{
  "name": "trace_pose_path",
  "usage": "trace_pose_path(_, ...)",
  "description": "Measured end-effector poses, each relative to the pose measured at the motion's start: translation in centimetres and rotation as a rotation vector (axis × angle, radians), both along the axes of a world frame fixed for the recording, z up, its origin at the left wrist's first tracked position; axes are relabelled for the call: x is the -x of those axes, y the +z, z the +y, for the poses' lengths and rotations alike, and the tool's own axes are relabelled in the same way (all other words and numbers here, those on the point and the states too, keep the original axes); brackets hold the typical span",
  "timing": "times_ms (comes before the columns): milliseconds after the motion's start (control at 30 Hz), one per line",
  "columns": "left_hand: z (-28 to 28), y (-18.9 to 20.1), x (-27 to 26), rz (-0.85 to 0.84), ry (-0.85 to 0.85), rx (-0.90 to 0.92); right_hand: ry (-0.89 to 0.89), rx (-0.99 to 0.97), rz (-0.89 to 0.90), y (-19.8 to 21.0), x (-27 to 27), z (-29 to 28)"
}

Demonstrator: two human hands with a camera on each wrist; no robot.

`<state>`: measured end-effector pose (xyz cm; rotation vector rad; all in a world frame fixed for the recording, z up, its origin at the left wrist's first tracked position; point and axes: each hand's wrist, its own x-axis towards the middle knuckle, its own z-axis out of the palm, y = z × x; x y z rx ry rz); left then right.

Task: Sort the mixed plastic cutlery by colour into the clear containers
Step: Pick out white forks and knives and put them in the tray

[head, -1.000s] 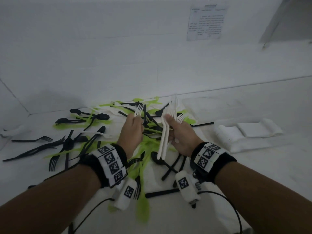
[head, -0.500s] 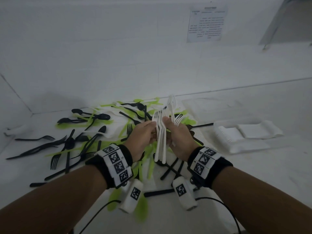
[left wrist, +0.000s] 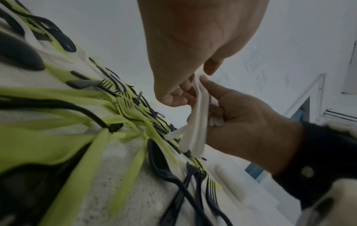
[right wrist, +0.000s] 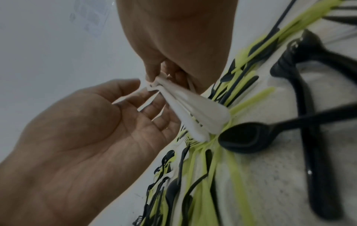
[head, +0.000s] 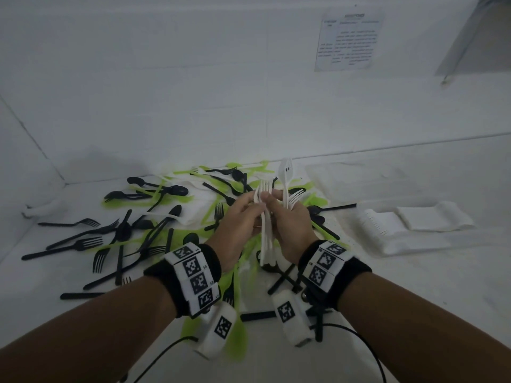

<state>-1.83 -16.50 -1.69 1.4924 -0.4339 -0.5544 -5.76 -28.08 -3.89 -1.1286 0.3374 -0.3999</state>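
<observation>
head view has both hands up over the pile, meeting around a bunch of white cutlery [head: 266,233] held upright above the surface [head: 414,286]. right hand [head: 293,230] has its grip wrapped round the handles, fingers curled, with fork heads sticking up past the fingertips. left hand [head: 237,225] is pinching the same bunch from the other side, thumb and fingertips on the upper part near the tines. left wrist view shows the white handles fanning out a bit below the right hand's fist [left wrist: 241,116]. right wrist view shows the left hand [right wrist: 96,130] palm up, fingertips on the bunch [right wrist: 193,110].

underneath it's a mess of black cutlery [head: 121,233] and lime green cutlery [head: 235,335] all tangled on the surface. off to the right sits a clear container [head: 431,244] with white cutlery [head: 378,222] already stacked in it, well apart from the hands. a printed sheet [head: 349,41] hangs on the wall behind.
</observation>
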Motion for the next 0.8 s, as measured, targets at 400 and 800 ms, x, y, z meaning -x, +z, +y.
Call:
trace_pose_path(400,-0.2,-0.8,-0.6,-0.156,0.042,-0.099,0.096,0.135,0.195,0.3,0.1,0.8)
trace_pose_path(800,-0.3,-0.2,-3.3,0.105,0.253,0.062,0.110,0.378,0.148,0.7,0.4,1.6)
